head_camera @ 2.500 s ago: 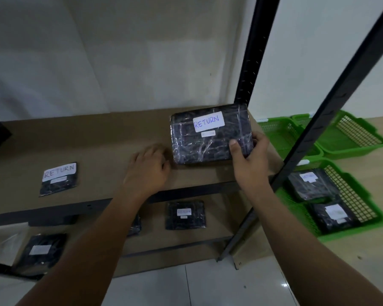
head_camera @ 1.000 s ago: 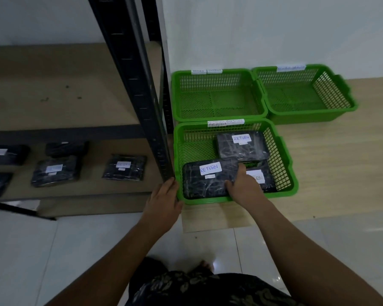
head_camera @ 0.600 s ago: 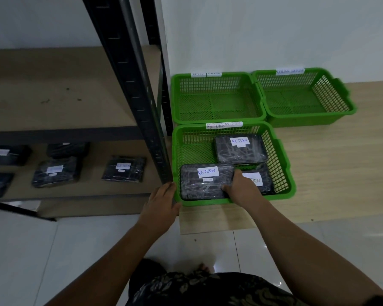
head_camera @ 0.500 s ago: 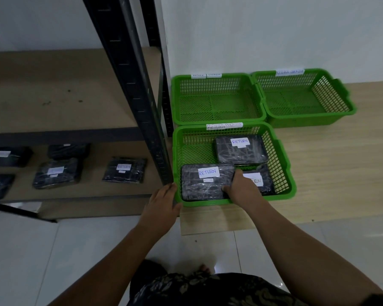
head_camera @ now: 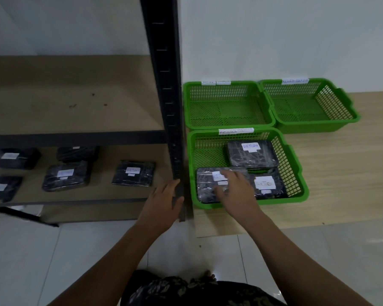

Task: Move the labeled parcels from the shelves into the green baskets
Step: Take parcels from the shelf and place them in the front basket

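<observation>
Green basket (head_camera: 295, 164) | right grip (head_camera: 234, 191) flat, fingers spread on parcel (head_camera: 205, 189) | left grip (head_camera: 161, 204) against post (head_camera: 164, 85), hold unclear

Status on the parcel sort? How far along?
Done: the rear parcel and front-right parcel, both labeled RETURN, lie in the near green basket. In hand: the front-left parcel sits in that basket with the right hand flat on it, grip open; the left hand rests on the shelf post. Left: five shelf parcels on the lower shelf.
</observation>
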